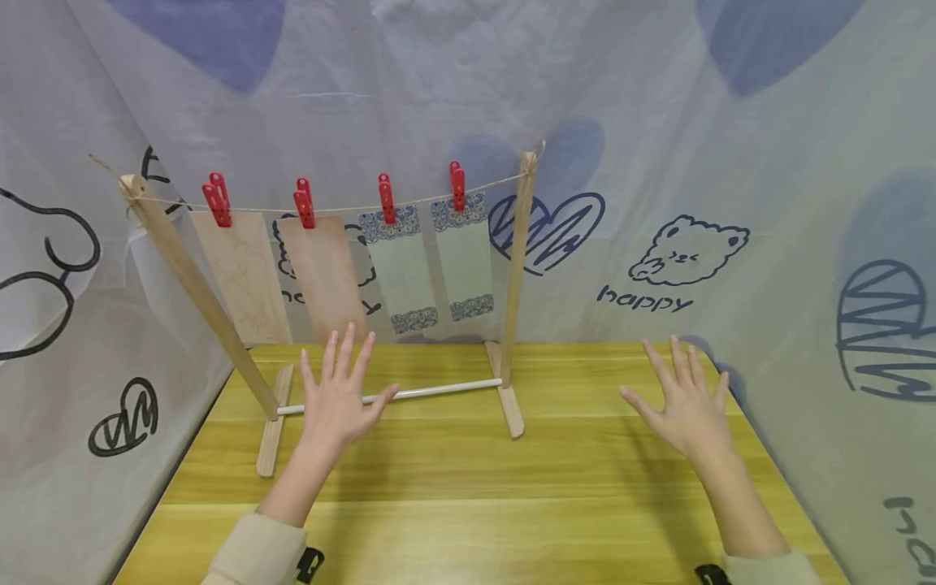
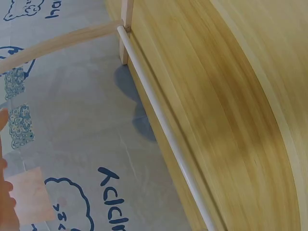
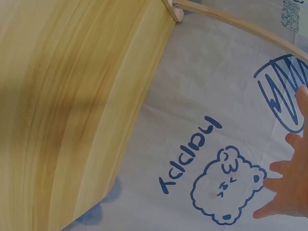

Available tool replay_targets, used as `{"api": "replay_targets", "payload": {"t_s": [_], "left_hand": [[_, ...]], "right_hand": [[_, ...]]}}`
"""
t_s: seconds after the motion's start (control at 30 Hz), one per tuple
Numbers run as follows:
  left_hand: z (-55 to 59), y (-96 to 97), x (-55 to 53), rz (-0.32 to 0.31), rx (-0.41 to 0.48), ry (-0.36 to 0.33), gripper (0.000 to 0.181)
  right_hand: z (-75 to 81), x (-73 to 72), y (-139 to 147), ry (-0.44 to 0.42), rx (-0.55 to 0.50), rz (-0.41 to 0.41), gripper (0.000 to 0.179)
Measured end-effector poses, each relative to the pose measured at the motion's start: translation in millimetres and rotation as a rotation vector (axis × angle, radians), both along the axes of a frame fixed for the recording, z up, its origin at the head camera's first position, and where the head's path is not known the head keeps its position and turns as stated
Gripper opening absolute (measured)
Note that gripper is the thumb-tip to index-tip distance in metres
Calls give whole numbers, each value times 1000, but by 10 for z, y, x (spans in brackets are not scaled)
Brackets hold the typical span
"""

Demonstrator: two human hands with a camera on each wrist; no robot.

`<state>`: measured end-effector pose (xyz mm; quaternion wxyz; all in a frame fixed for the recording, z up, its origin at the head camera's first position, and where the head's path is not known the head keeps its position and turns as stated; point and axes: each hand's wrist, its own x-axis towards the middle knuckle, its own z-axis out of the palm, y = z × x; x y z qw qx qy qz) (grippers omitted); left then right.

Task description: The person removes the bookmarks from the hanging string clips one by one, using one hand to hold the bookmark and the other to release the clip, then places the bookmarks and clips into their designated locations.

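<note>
My left hand (image 1: 336, 404) is spread above the table in front of a small wooden drying rack, overlapping its white crossbar (image 1: 446, 390) in the head view. Off to the right, my right hand (image 1: 686, 410) hovers with fingers spread and holds nothing. A string (image 1: 344, 210) runs between the rack's left post (image 1: 197, 284) and right post (image 1: 518, 268). Red clothespins (image 1: 386, 199) pinch several paper sheets on it: a cream sheet (image 1: 244, 276), a pinkish-tan sheet (image 1: 325, 272), and two pale green sheets (image 1: 400, 272) with blue patterned ends.
The yellow wood-grain table (image 1: 468, 520) carries the rack's feet (image 1: 510, 410) at its back left. Behind and at both sides hangs a pale cloth (image 1: 409, 73) printed with hearts, bear faces and lettering.
</note>
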<state>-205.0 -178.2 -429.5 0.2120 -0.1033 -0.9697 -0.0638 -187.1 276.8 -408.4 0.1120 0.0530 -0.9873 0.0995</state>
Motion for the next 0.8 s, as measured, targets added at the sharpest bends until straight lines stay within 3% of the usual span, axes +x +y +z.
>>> {"api": "replay_targets", "payload": {"t_s": [0.2, 0.57, 0.8], "left_hand": [[23, -38, -64, -27, 34, 101, 76], [130, -88, -242, -152, 111, 492, 62], [319, -73, -332, -163, 116, 599, 55]], "right_hand": [[-27, -33, -24, 91, -42, 22, 74], [-72, -120, -138, 278, -149, 80, 62], [-75, -191, -258, 304, -164, 89, 58]]}}
